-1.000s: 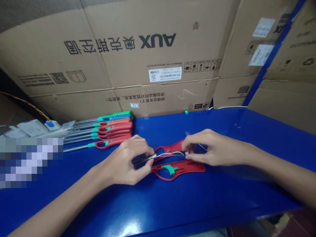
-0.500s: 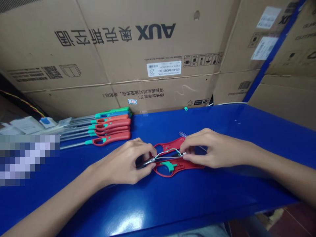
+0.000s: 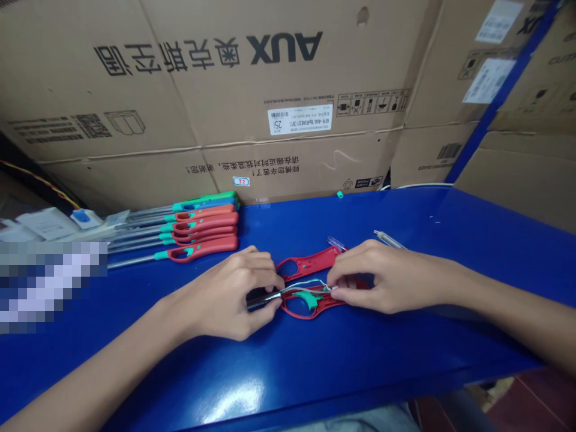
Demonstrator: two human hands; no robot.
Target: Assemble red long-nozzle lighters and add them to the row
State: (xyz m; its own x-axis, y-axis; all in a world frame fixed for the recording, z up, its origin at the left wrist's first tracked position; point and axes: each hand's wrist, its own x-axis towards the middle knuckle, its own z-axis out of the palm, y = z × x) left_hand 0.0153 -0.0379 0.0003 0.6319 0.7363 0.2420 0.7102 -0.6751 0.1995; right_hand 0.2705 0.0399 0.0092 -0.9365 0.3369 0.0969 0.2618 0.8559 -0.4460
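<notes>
My left hand point(image 3: 238, 294) is closed around a dark metal lighter tube point(image 3: 265, 299). A thin green-white wire point(image 3: 310, 281) and a greyish hose run from the tube's end to my right hand point(image 3: 369, 277). There, thumb and fingers pinch a small white end piece, partly hidden. Beneath them lies one red lighter handle half point(image 3: 299, 314) with a green trigger point(image 3: 309, 299) in it. The other red handle half point(image 3: 315, 264) lies just behind it. My right hand covers the near ends of both halves.
Several assembled long-reach lighters point(image 3: 204, 247) lie side by side at the left. A clear, slim part point(image 3: 336, 243) and another pale, slim part point(image 3: 387, 239) lie behind my right hand. A small green piece point(image 3: 340, 194) sits near the cardboard wall point(image 3: 216, 120).
My right hand has shifted slightly down and left with the wire's end. The pale slim part behind it now shows more. The dark piece near its fingertips is no longer visible.
</notes>
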